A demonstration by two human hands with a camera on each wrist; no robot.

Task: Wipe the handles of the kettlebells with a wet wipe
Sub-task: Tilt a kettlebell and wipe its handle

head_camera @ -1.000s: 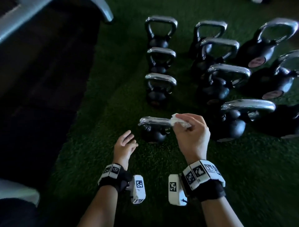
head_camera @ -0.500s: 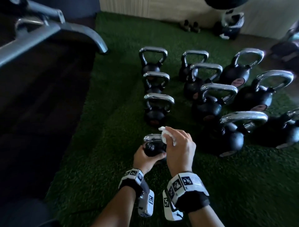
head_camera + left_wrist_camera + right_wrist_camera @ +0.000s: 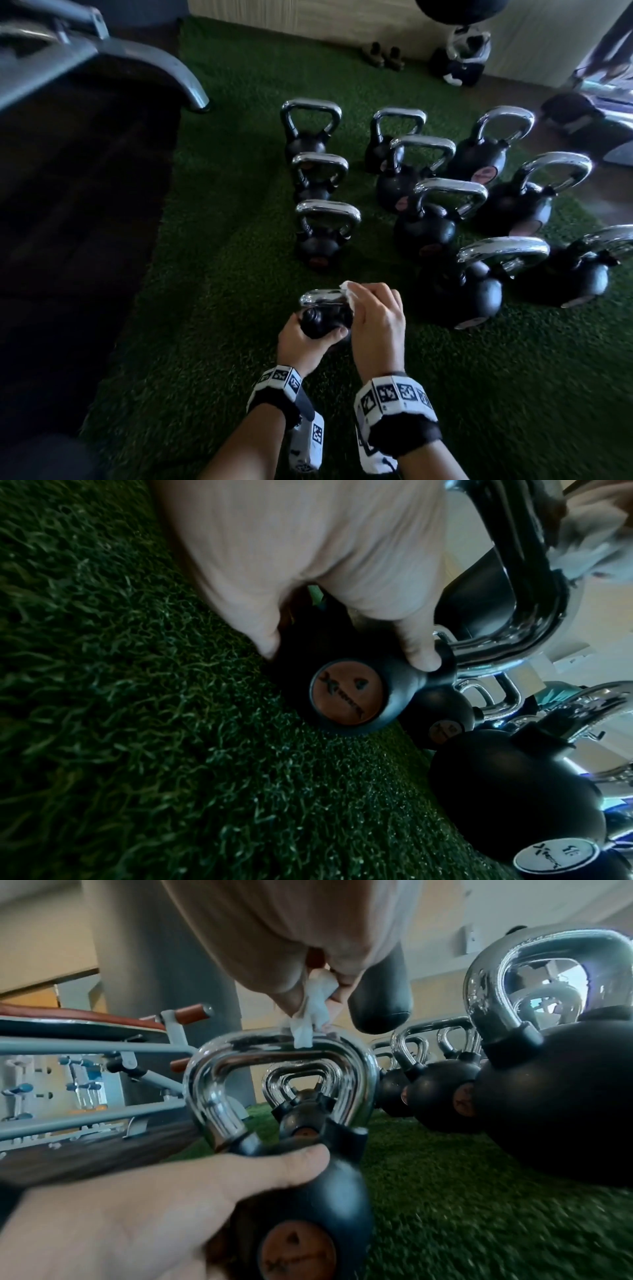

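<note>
A small black kettlebell (image 3: 322, 317) with a chrome handle (image 3: 318, 296) stands nearest me on the green turf. My left hand (image 3: 305, 337) grips its round body, thumb across the front (image 3: 274, 1161). My right hand (image 3: 375, 317) pinches a crumpled white wet wipe (image 3: 347, 289) and presses it on the top bar of the handle (image 3: 274, 1047); the wipe (image 3: 311, 1010) hangs from the fingertips onto the chrome. The left wrist view shows the body with its brown round label (image 3: 346, 692) and the handle (image 3: 527, 601) beside the wipe (image 3: 582, 547).
Several more black kettlebells with chrome handles stand in rows behind and to the right, the closest a large one (image 3: 472, 287). A grey metal bench frame (image 3: 102, 61) stands over dark flooring at the left. Green turf (image 3: 513, 394) lies around my hands.
My left hand went from resting open on the turf to gripping the kettlebell's body. The right hand with the wipe slid left along the handle. My head view tilted up and closer.
</note>
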